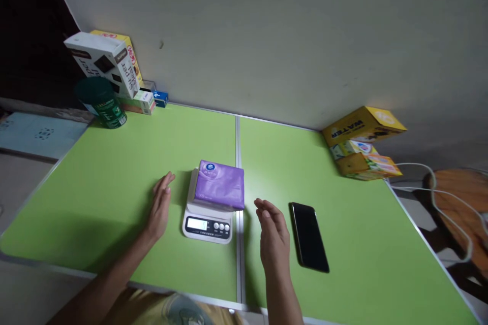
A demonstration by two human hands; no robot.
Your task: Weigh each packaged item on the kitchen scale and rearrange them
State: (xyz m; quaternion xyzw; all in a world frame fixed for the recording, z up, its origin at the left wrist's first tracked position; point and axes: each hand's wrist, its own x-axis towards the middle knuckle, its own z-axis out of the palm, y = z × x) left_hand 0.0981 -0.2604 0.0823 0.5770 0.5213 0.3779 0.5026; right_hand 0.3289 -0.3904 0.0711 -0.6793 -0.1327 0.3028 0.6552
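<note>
A purple tissue pack (220, 185) lies on top of a white kitchen scale (208, 223), whose small display is lit. My left hand (160, 208) is to the left of the scale, open, its fingers stretched out and holding nothing. On the other side, my right hand (273, 231) is open too, between the scale and a black phone (309, 237) lying flat on the table. Neither hand touches the pack or the scale.
The green table (114, 172) has a metal seam down its middle. At its back left stand a white box (102, 63), a yellow box, small cartons and a dark green canister (109, 106). Yellow boxes (362, 126) sit at the back right, near white cables (434, 188).
</note>
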